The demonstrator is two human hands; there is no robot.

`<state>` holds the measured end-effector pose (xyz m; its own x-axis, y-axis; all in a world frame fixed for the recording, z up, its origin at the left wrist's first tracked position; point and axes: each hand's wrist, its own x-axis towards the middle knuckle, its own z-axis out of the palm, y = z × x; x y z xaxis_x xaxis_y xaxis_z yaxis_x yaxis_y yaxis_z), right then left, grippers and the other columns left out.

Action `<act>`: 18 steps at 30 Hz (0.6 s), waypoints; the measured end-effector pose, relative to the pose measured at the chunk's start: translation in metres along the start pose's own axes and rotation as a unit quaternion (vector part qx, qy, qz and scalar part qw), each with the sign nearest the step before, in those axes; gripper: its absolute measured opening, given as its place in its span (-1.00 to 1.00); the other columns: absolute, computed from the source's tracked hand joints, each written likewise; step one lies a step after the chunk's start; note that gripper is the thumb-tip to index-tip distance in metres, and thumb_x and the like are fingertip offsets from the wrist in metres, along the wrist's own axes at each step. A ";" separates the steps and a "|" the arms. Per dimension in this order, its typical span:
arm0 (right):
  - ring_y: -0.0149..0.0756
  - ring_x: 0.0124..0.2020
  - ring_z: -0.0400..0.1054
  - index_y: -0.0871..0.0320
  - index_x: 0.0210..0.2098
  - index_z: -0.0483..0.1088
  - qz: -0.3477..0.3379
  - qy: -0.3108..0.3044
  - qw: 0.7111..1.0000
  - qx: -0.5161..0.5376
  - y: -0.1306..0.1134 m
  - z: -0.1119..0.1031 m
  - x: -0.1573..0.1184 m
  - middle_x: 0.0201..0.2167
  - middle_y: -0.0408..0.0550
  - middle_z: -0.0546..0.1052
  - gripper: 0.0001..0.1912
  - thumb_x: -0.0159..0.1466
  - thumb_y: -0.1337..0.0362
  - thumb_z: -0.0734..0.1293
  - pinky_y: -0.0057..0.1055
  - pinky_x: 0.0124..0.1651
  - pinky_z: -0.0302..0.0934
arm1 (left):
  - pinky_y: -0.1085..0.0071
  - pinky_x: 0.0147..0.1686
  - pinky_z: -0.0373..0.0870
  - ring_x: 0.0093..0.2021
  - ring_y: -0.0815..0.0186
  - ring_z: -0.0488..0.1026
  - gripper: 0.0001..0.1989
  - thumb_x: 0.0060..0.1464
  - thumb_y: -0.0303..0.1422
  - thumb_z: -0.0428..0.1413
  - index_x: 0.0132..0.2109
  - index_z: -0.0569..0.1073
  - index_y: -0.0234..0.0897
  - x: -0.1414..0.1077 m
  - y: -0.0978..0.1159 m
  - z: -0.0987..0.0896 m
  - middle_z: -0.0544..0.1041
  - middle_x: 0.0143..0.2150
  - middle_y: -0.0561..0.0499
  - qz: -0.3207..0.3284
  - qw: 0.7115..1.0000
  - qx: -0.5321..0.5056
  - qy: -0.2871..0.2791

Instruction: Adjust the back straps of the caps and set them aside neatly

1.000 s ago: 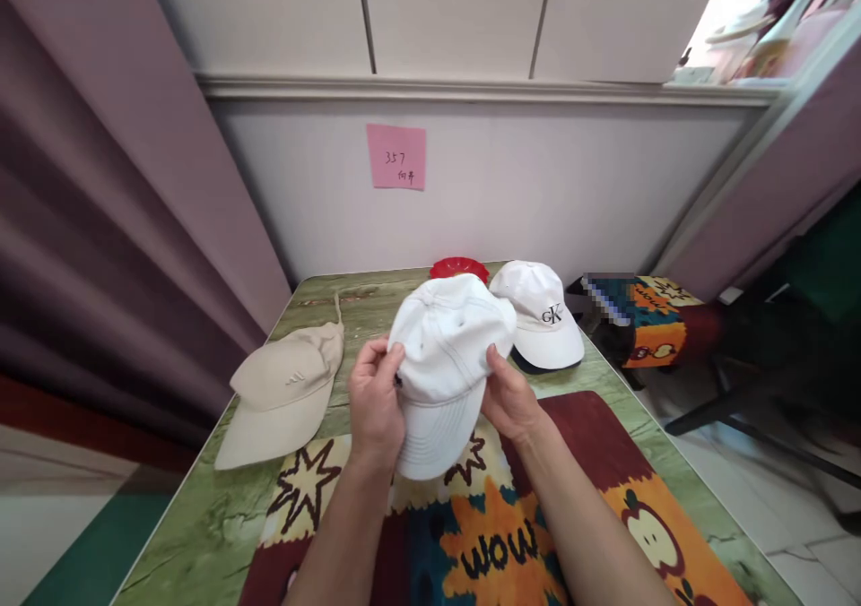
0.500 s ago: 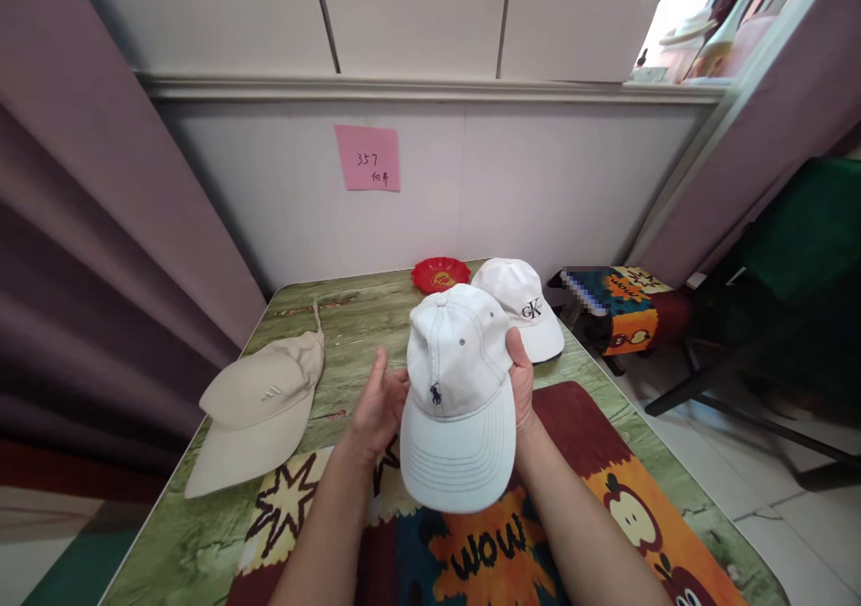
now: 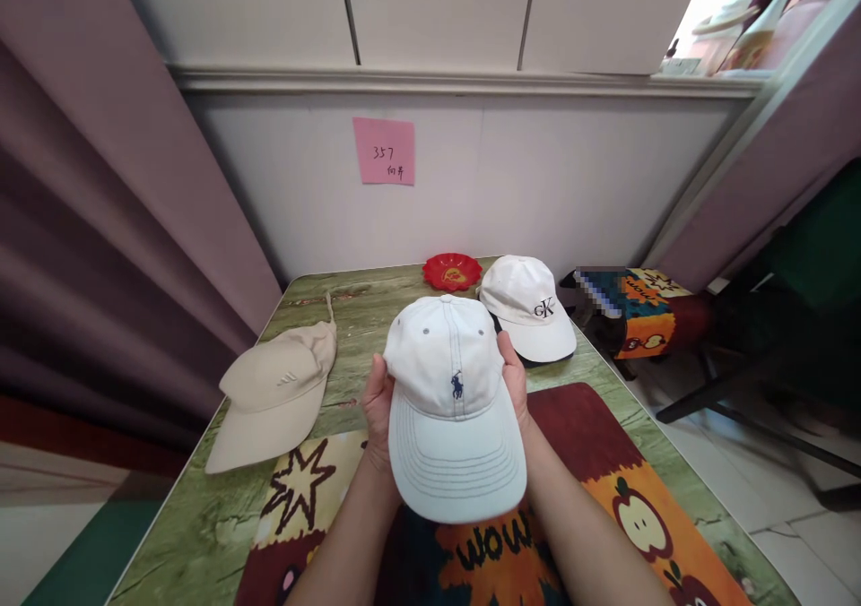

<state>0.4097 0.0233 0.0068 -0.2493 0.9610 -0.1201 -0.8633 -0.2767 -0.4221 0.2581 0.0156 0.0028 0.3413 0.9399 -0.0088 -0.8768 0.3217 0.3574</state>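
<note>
Between my two hands is a pale blue-white baseball cap point(image 3: 445, 391) with a small navy horse-rider emblem, its brim pointing toward me. My left hand point(image 3: 378, 404) grips its left side, thumb up along the crown. On the opposite side my right hand point(image 3: 515, 377) holds the cap the same way, with most fingers hidden behind it. Behind it to the right rests a white cap point(image 3: 521, 297) with a dark "CK" logo and a dark underside. A beige cap point(image 3: 279, 386) with a strap end sticking up lies on the table's left.
A red scalloped dish point(image 3: 452, 272) sits at the back of the green wood-patterned table point(image 3: 363, 306). Under my arms lies a colourful mat point(image 3: 578, 418). A pink note point(image 3: 385, 151) is stuck to the wall. To the right stands a stool with a patterned cover point(image 3: 649, 319).
The cap has turned so its front and brim face me more squarely. My left hand, which was spread beside it, has closed on its left side. The view has shifted slightly.
</note>
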 end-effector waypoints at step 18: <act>-0.08 0.19 0.36 0.15 0.06 0.44 -0.005 0.021 0.995 -0.094 -0.022 -0.004 0.009 -0.04 0.02 0.61 -0.48 0.33 -0.05 0.16 -0.04 0.28 0.17 | 0.09 0.13 0.41 0.04 0.03 0.55 -0.56 0.27 -0.25 -0.01 0.22 0.42 -0.27 0.015 0.035 0.004 0.66 -0.08 -0.09 -0.050 0.975 0.171 0.129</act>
<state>0.4285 0.0378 0.0117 -0.2193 0.9638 -0.1519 -0.7671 -0.2665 -0.5836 0.2340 0.0405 0.0184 0.2840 0.9176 -0.2779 -0.6637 0.3974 0.6337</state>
